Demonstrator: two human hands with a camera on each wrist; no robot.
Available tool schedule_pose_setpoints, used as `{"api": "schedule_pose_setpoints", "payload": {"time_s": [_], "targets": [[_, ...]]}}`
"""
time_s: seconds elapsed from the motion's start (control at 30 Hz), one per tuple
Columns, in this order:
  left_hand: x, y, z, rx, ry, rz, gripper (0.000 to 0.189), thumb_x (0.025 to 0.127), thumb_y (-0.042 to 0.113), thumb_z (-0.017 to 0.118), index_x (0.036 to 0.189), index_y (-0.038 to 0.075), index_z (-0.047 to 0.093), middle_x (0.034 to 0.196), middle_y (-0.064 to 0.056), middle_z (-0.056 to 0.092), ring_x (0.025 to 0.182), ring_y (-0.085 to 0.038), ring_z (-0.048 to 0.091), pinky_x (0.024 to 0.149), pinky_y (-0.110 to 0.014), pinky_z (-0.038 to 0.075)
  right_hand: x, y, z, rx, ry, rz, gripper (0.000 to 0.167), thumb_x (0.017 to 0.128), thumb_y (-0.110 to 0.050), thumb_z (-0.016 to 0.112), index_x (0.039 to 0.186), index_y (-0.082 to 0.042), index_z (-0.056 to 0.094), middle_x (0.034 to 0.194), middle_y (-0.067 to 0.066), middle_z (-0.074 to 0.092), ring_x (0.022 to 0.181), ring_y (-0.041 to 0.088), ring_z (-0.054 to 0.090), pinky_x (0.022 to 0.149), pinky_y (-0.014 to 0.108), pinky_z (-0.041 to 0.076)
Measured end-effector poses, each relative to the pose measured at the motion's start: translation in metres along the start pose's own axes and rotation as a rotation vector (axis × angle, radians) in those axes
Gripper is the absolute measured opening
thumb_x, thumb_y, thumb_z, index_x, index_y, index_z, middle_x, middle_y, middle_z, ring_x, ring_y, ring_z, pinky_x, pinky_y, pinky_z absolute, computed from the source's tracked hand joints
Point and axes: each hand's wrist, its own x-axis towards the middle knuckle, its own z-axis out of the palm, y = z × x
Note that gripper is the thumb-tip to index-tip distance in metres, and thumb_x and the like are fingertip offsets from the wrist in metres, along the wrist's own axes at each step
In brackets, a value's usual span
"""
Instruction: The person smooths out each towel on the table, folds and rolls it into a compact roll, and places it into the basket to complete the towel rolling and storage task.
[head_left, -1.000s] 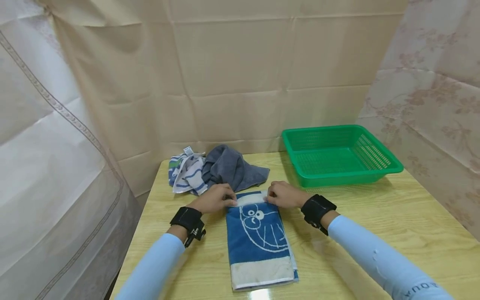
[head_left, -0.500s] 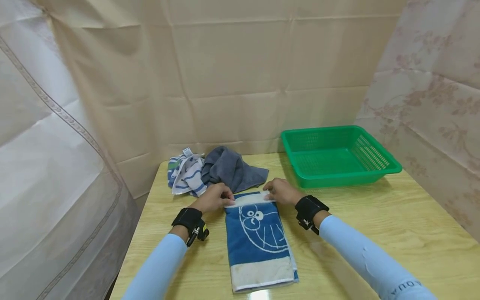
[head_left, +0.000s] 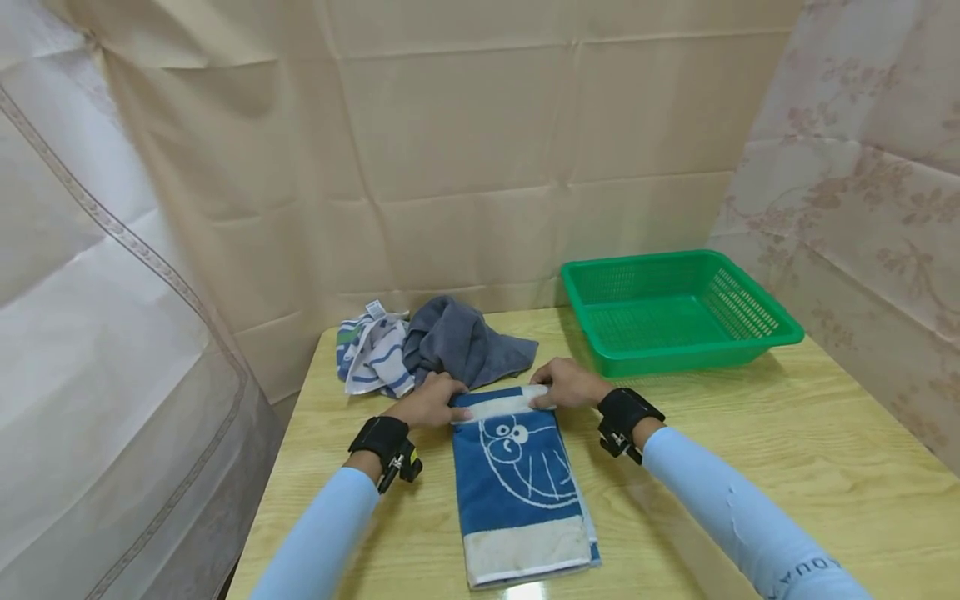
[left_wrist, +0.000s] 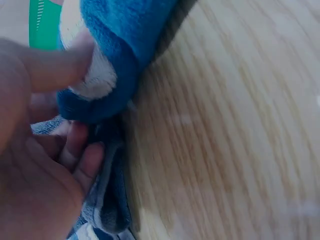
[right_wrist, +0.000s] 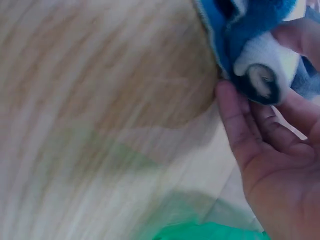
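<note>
A folded blue towel with a white line-drawn cartoon face and pale end bands lies on the table in the head view. My left hand pinches its far left corner. In the left wrist view, that thumb lies on the pale band while the fingers reach under the rolled blue edge. At the far right corner my right hand pinches the towel. The right wrist view shows the layers curled between the thumb and fingers, with fingertips at the table. A crumpled grey towel lies just beyond my left hand.
A white towel with blue stripes is heaped beside the grey one at the table's back left. The green plastic basket stands at the back right, beyond my right hand. A beige cloth hangs behind the wooden table.
My right hand has shifted slightly along the far edge, and its thumb now lies on the pale band. My left hand keeps the far left corner; the towel has barely moved.
</note>
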Motion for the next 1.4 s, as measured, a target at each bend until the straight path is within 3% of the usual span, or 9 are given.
{"api": "schedule_pose_setpoints", "payload": {"time_s": [0.2,0.33,0.57,0.67,0.77,0.9,1.13,1.27,1.4], "targets": [[-0.003,-0.001,0.002,-0.012,0.029,0.062,0.034,0.096,0.027,0.076,0.119,0.005,0.066,0.114,-0.006,0.06,0.104,-0.023,0.055,0.093,-0.043,0.048,-0.004,0.0,0.003,0.022,0.046,-0.024,0.019,0.083,-0.018,0.087,0.094,-0.011,0.073,0.086,-0.004,0.066,0.078,0.015,0.056,0.074,0.032,0.048],[-0.003,0.0,0.005,-0.032,0.146,0.138,0.025,0.087,0.013,0.082,0.101,0.011,0.061,0.098,-0.002,0.054,0.091,-0.019,0.051,0.082,-0.038,0.046,-0.002,-0.002,0.009,-0.044,0.124,-0.102,0.027,0.074,-0.006,0.088,0.084,-0.016,0.064,0.082,-0.004,0.058,0.074,0.015,0.05,0.069,0.03,0.043],[-0.004,0.001,0.009,0.06,0.363,0.266,0.04,0.076,-0.002,0.088,0.084,0.018,0.054,0.087,0.004,0.047,0.085,-0.017,0.044,0.075,-0.036,0.039,-0.007,-0.003,0.019,-0.163,0.29,-0.233,0.033,0.071,0.004,0.086,0.076,-0.02,0.064,0.087,-0.004,0.053,0.08,0.017,0.05,0.072,0.033,0.044],[-0.007,-0.001,0.006,0.094,0.372,0.296,0.043,0.078,0.002,0.089,0.079,0.017,0.049,0.084,0.004,0.043,0.082,-0.018,0.04,0.074,-0.037,0.036,-0.013,-0.005,0.017,-0.202,0.302,-0.286,0.027,0.076,0.002,0.087,0.08,-0.019,0.072,0.091,-0.003,0.061,0.086,0.019,0.058,0.077,0.035,0.05],[-0.01,-0.004,0.0,0.085,0.304,0.309,0.037,0.084,0.015,0.088,0.077,0.018,0.052,0.086,0.005,0.045,0.082,-0.017,0.04,0.076,-0.038,0.035,-0.017,-0.007,0.013,-0.24,0.265,-0.357,0.011,0.084,-0.008,0.086,0.087,-0.016,0.079,0.101,0.004,0.072,0.096,0.025,0.068,0.085,0.04,0.055],[-0.014,-0.005,-0.007,-0.022,0.204,0.264,0.024,0.093,0.029,0.078,0.076,0.018,0.065,0.09,0.006,0.053,0.083,-0.016,0.047,0.078,-0.038,0.04,-0.024,-0.007,0.009,-0.221,0.213,-0.367,0.009,0.093,-0.019,0.078,0.095,-0.012,0.083,0.109,0.011,0.076,0.104,0.028,0.072,0.089,0.043,0.057],[-0.019,-0.008,-0.007,-0.298,0.144,0.051,0.013,0.099,0.028,0.072,0.102,0.016,0.071,0.099,0.0,0.064,0.09,-0.019,0.059,0.079,-0.037,0.05,-0.024,-0.011,0.011,-0.075,0.208,-0.156,0.01,0.091,-0.016,0.079,0.094,-0.012,0.071,0.094,0.0,0.072,0.092,0.021,0.07,0.079,0.036,0.055],[-0.018,-0.018,-0.002,-0.34,0.132,-0.09,0.04,0.096,0.043,0.073,0.122,0.013,0.069,0.112,-0.002,0.065,0.099,-0.02,0.06,0.086,-0.04,0.051,-0.02,-0.014,0.009,-0.005,0.16,-0.044,0.025,0.093,-0.012,0.078,0.114,-0.003,0.067,0.113,0.011,0.071,0.108,0.032,0.067,0.089,0.042,0.055],[-0.017,-0.026,0.002,-0.318,0.107,-0.142,0.057,0.093,0.055,0.072,0.132,0.014,0.067,0.121,-0.001,0.065,0.104,-0.018,0.06,0.09,-0.041,0.051,-0.017,-0.016,0.007,0.012,0.088,0.04,0.038,0.096,-0.013,0.074,0.13,0.002,0.066,0.127,0.017,0.067,0.119,0.037,0.063,0.096,0.045,0.052]]}}
